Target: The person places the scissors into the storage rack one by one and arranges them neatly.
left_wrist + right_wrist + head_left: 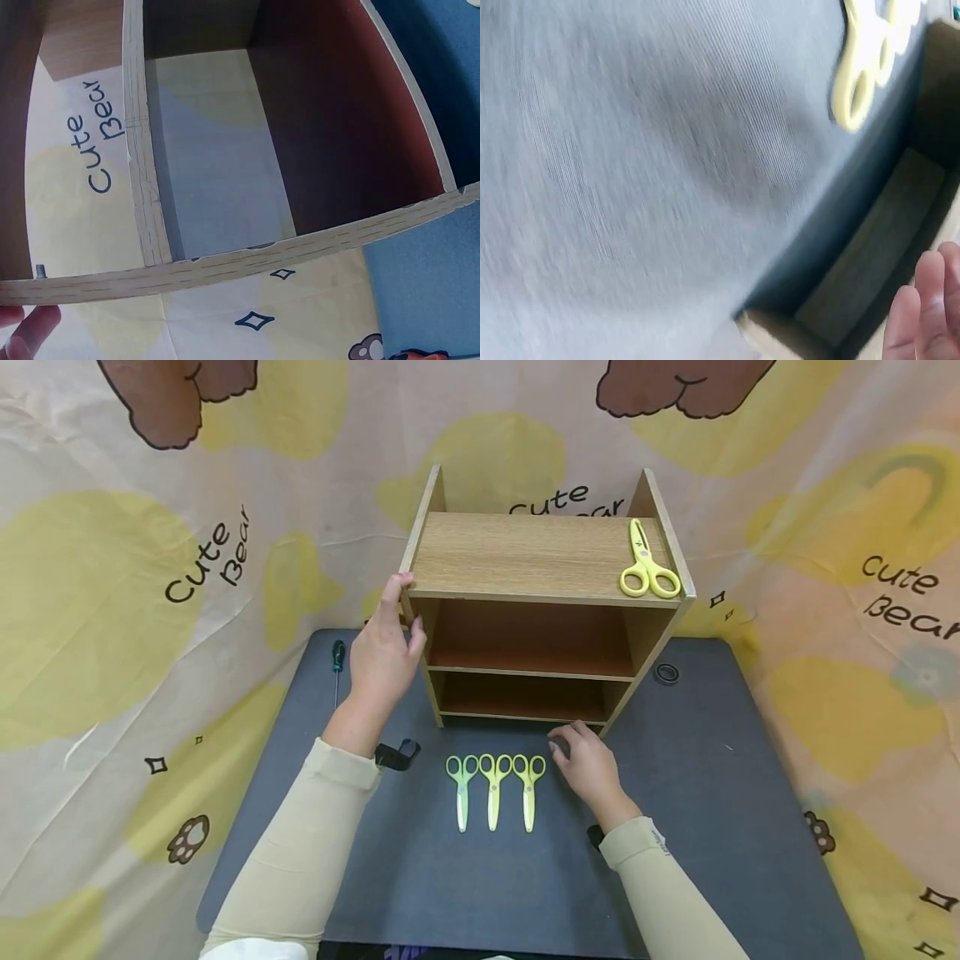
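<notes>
Nearest: three small yellow-green scissors [493,789] in a row on the dark table [712,827], handles toward the shelf unit, blades toward the person. They look light, rigid and plastic-handled; I'd pick one up by the handle loops or pinch across the blades. Smooth plastic, so maybe a bit slippery flat on the mat.

Right hand [590,766] rests on the table just right of the rightmost pair, near the unit's bottom front edge. Its fingers are loosely curled and hold nothing. The right wrist view is blurred and shows only straightish fingertips [922,315].

Left hand [384,647] is on the wooden shelf unit [536,610], with its fingers wrapped over the top left front corner and the thumb on the side panel. The unit looks like stiff particleboard, probably moderately heavy, with raw edges. Side panels are the obvious hold.

Farther off:
- a fourth yellow scissors [647,564] on the top shelf, right side;
- a screwdriver [338,668] left of the unit;
- a black ring [666,673] to its right;
- a black clip [397,754] by the left sleeve.

Nothing blocks the scissors row.
</notes>
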